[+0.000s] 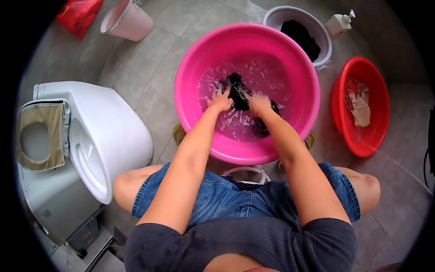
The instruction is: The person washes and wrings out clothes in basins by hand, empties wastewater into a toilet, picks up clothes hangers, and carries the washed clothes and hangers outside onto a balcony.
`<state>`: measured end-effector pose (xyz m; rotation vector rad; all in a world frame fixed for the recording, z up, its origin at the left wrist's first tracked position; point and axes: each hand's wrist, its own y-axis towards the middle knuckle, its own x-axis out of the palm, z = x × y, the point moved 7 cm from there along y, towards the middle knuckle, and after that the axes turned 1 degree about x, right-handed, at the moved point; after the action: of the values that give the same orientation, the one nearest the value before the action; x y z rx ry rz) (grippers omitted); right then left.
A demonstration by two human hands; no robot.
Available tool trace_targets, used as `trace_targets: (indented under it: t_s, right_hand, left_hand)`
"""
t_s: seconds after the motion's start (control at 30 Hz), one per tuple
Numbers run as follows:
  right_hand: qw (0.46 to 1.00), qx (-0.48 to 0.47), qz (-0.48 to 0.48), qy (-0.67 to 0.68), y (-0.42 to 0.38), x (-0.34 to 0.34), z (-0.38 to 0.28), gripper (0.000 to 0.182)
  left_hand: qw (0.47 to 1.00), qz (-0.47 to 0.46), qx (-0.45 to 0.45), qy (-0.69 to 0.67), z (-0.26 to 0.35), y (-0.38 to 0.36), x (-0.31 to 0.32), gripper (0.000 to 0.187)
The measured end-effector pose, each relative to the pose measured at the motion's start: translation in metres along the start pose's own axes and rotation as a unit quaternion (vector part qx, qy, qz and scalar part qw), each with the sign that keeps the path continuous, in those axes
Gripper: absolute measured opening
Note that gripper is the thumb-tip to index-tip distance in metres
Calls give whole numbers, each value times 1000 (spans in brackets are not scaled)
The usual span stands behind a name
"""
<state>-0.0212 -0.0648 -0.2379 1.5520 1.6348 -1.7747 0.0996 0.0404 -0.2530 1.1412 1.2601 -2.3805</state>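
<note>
A large pink basin (195, 131) with water in it stands on the floor before my knees. Dark wet cloth (239, 97) lies in the water, partly under the surface. My left hand (221, 100) is at the left side of the cloth, touching it, with its fingertips in the splashing water. On the other side, my right hand (259, 104) presses against the cloth, its fingers partly hidden by water. Whether either hand grips the cloth is hard to make out.
A grey basin (327, 51) with dark cloth and a white pump bottle (339, 25) stand behind. At right is a red basin (383, 109) holding light cloth. A white toilet (120, 131), a pink bucket (131, 22) and a red bag (79, 17) are at left.
</note>
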Motion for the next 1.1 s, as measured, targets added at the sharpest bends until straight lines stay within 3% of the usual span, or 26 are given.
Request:
trace_targets:
  t_s: [0.03,0.07,0.17,0.2,0.27,0.3,0.33,0.43,0.47,0.57,0.6,0.67,0.77,0.8,0.83,0.87,0.93,0.97,1.0,1.03,1.07,1.1]
  right_hand:
    - [999,-10,-15,35,3,-3,7,86]
    - [989,106,5,101,-9,-20,17,82]
    - [940,263,100,193,-14,0,14,78]
    - [956,197,101,195,-9,6,2,72]
    - [992,78,-22,101,-6,15,0,55]
    - [993,60,-18,98,-10,7,3,48]
    - [970,129,52,198,-12,-2,18,50]
    - [853,231,130,450,0,-6,32,51]
    - [776,139,139,599,-14,-27,18,50]
    - [713,-24,7,701,-53,-80,-14,45]
    - [696,-47,16,716,-71,-102,-20,42]
    - [658,-96,37,746,-95,-139,-33,38]
    - [806,-48,148,571,-92,-149,-32,40]
    - [837,-14,272,474,-97,-156,-30,45]
    - [815,2,320,483,-97,-149,-27,36]
    - [804,-5,397,444,-103,-149,-28,33]
    - [771,-41,500,392,-119,-155,-37,29]
    - [748,-75,539,380,-124,-160,-43,41]
    - [757,-87,541,356,-126,-165,-51,53]
    - [766,-98,542,332,-130,-169,-59,65]
    - [797,-97,521,289,-128,-170,-68,78]
    - [831,-68,510,209,-128,-172,-73,73]
  left_hand:
    - [998,5,2,-65,-14,7,5,79]
    - [992,11,3,-128,-22,12,6,83]
    - [933,99,-97,-333,-11,-23,-20,94]
    - [892,108,-40,-438,-13,-7,-8,100]
    - [805,56,-87,-584,1,-12,6,103]
    - [751,28,-110,-651,13,-20,7,104]
    - [762,-4,-166,-626,14,-27,8,104]
    - [680,3,-122,-723,19,-16,18,101]
    - [684,-31,-128,-717,18,-6,27,94]
    - [539,-151,10,-829,65,-8,11,86]
    - [503,-154,14,-850,76,-17,-1,82]
    - [484,-113,54,-866,80,-16,-20,79]
    - [423,-54,124,-896,105,-48,-67,75]
    - [416,-47,151,-895,108,-52,-78,76]
    - [407,-42,178,-895,108,-55,-87,77]
    - [412,-120,243,-870,93,-28,-70,76]
    - [383,-197,213,-877,108,-34,-73,70]
    - [368,-234,197,-878,114,-38,-71,66]
    - [331,-240,226,-884,115,-37,-62,54]
    - [404,-129,197,-884,103,-30,-44,44]
    - [373,-141,221,-890,104,-40,-44,44]
    - [341,-153,246,-894,107,-48,-46,45]
